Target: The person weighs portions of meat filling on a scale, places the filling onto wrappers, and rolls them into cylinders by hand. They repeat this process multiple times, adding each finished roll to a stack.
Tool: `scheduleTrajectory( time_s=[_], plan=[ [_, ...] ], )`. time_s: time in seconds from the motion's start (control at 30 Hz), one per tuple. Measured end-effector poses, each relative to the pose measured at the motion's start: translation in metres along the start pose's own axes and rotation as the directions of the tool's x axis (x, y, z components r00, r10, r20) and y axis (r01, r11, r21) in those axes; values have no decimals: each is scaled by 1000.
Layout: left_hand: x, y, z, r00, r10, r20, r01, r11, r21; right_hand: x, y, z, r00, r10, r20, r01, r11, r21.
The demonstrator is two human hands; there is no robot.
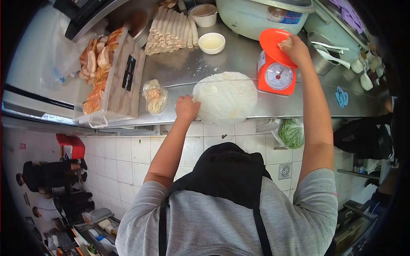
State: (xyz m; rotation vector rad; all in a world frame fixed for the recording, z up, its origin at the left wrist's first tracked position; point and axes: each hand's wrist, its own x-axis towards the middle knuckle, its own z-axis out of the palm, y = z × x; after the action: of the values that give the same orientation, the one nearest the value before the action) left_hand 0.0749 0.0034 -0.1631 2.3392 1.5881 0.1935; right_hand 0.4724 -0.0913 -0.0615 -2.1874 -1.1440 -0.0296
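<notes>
My left hand is at the left edge of a round white wrapper sheet on the steel counter, its fingers curled at the rim. My right hand reaches over the red dish of a kitchen scale, fingers closed around a small pale lump of food. The dish looks tilted. A plastic-wrapped bundle of food lies left of my left hand. Behind the sheet stand a small bowl of pale liquid and a stack of rolled wrappers.
A clear tub with meat pieces stands at left. A big pale green container is at the back. On the right are a metal pot with ladles and a blue cloth. Bagged greens hang below the counter edge.
</notes>
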Motion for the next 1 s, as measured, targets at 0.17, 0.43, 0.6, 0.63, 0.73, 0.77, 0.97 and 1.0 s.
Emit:
scheduleTrajectory(
  time_s=[0.17, 0.43, 0.6, 0.63, 0.73, 0.77, 0.97, 1.0],
  plan=[
    [22, -23, 6, 999, -12, 33, 28, 844, -535, -2, -24, -30, 935, 152, 319, -344, 601, 722],
    [29, -75, -2, 997, 43, -60, -71, 783, -618, -69, -134, 7, 794, -222, 566, -335, 617, 712],
    [13, -77, -24, 990, -13, -142, -41, 927, -373, -100, -154, 83, 663, -196, 722, -429, 691, 581],
    [9, -74, -23, 973, 5, -232, -89, 931, -353, -103, -159, 94, 646, -185, 740, -417, 727, 546],
    [0, -68, -29, 891, 172, -420, -302, 915, -268, -120, -172, 129, 648, -189, 738, -281, 841, 462],
    [-2, -65, -30, 851, 245, -465, -384, 894, -230, -126, -172, 145, 679, -222, 700, -170, 880, 444],
    [-10, -33, 7, 734, 584, -346, -670, 704, -236, -178, -167, 196, 887, -350, 300, 271, 922, 276],
    [-8, -31, 13, 728, 591, -348, -679, 693, -242, -188, -166, 195, 902, -410, 134, 380, 902, 206]
  ],
)
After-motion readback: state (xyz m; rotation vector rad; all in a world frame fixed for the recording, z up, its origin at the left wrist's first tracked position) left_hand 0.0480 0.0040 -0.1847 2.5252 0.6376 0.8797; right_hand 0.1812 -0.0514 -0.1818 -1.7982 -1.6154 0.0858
